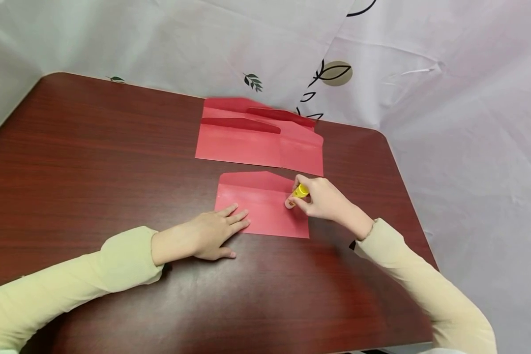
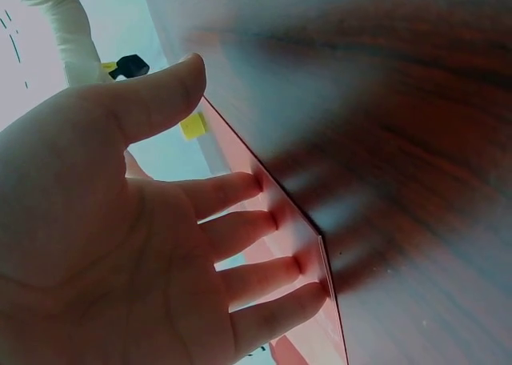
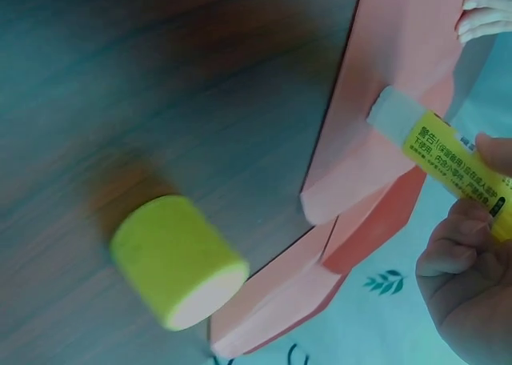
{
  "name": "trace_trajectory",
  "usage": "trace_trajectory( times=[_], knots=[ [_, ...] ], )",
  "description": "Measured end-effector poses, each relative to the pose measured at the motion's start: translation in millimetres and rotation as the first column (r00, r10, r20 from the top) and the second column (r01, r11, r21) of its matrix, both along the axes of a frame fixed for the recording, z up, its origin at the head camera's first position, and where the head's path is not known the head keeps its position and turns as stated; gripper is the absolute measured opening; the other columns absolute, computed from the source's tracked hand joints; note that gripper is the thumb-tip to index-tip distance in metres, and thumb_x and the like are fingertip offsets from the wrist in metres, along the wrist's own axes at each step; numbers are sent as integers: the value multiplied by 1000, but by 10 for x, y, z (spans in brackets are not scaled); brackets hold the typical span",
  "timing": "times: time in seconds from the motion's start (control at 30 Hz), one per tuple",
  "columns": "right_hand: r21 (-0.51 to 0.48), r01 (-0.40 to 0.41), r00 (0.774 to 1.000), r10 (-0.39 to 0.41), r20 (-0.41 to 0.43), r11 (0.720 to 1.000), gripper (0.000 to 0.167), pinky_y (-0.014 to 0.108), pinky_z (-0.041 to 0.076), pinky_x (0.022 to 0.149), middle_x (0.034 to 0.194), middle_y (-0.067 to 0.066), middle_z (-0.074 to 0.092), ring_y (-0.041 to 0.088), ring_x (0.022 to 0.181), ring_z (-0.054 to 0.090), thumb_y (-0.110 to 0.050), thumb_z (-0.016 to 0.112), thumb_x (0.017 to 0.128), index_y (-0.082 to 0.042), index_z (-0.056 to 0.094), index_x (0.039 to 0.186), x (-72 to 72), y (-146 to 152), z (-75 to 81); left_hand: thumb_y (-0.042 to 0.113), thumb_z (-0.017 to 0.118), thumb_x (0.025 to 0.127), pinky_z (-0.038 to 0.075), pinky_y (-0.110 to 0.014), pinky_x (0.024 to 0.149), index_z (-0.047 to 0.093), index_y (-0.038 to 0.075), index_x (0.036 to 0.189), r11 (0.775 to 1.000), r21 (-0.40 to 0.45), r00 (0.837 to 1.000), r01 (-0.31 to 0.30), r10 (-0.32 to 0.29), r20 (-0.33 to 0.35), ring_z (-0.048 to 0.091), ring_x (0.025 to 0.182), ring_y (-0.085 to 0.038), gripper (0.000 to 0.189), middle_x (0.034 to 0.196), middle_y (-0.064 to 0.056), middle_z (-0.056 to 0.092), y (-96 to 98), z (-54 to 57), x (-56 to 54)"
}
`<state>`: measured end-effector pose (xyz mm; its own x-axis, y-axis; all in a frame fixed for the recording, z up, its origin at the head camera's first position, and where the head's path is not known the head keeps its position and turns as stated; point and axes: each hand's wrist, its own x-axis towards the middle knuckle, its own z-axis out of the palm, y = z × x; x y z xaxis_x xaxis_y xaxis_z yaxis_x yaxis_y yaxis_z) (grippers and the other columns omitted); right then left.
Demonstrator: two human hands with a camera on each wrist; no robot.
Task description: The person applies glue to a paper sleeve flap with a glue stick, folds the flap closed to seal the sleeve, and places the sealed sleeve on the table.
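Observation:
A red envelope (image 1: 256, 209) lies on the table with its flap unfolded away from me. My left hand (image 1: 213, 235) has its fingers spread, and their tips rest on the envelope's near left part. In my right hand (image 1: 325, 199) a yellow glue stick (image 1: 300, 191) is pinched between thumb and fingers. Its pale end (image 3: 394, 113) meets the envelope's right part. Black print shows on the glue stick's label in the right wrist view. There, a yellow cylindrical cap (image 3: 176, 257) stands on the table; the head view does not show it.
Several more red envelopes (image 1: 239, 145) lie overlapped beyond the first, some flaps raised. The dark reddish wooden table (image 1: 115, 162) has rounded far corners. A pale curtain (image 1: 181, 44) with leaf prints hangs behind it and along the right side.

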<state>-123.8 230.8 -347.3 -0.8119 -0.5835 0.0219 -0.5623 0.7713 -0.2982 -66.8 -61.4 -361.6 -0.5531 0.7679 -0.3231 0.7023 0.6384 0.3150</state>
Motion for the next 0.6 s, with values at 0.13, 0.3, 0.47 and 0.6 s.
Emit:
trace_trajectory(
  times=[0.13,0.3,0.47,0.6],
  knots=[
    [-15,16,1000,-16,-18,1000,23,22,44,51,69,-4,62,6,50,46,-25,73,84,-13,55,91,26,132,-15,42,62,91,37,-52,109,37,9,148,1000,0,1000,7,-7,0,22,147,-34,71,158,-11,28,11,2,-14],
    [-30,73,997,-73,20,997,20,23,43,50,71,-4,63,7,49,46,-26,72,85,-13,57,92,36,270,-17,42,63,91,37,-53,109,39,9,147,1000,-11,1000,4,-4,10,24,146,-34,69,157,-9,31,28,32,-43],
    [-55,156,979,-147,141,986,21,25,45,52,74,-3,65,12,54,50,-27,70,87,-14,58,98,27,370,54,37,65,90,38,-55,107,50,9,139,999,13,998,37,-36,-51,38,139,-34,59,149,-11,44,48,43,-116],
    [-128,263,950,-233,207,956,20,27,45,52,76,3,64,17,57,52,-27,68,89,-13,59,100,-8,437,160,30,70,87,47,-45,97,61,10,125,993,97,990,71,-58,-128,56,111,-26,44,124,-7,64,73,15,-224]
  ],
)
